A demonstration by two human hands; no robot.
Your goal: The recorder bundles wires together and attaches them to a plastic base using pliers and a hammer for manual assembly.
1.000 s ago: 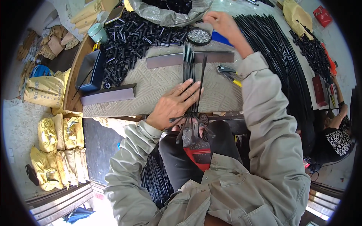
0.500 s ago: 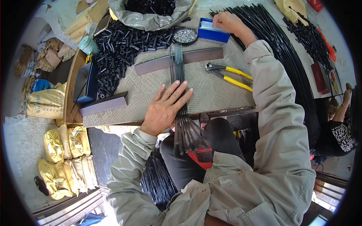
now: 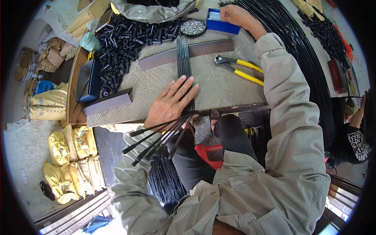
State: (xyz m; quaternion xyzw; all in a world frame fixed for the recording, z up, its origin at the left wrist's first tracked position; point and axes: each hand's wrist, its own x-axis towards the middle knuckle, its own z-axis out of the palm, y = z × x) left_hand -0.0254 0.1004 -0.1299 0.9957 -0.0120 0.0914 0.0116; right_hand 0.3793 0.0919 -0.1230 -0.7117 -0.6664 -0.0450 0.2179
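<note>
The near ends of the bundle of thin black rods [image 3: 183,58] had swung left, over the khaki cloth left sleeve [image 3: 135,188].
The bare left hand [image 3: 166,105] lay on the rods, grip wide and flat, at the near edge of the grey patterned tabletop [image 3: 223,90]; far of it they crossed a long brown-grey strip [image 3: 211,48]. The bare right hand [image 3: 237,15] reached the blue rectangular box [image 3: 225,27], far right, fingers curled; whether they held anything, I could not tell.
</note>
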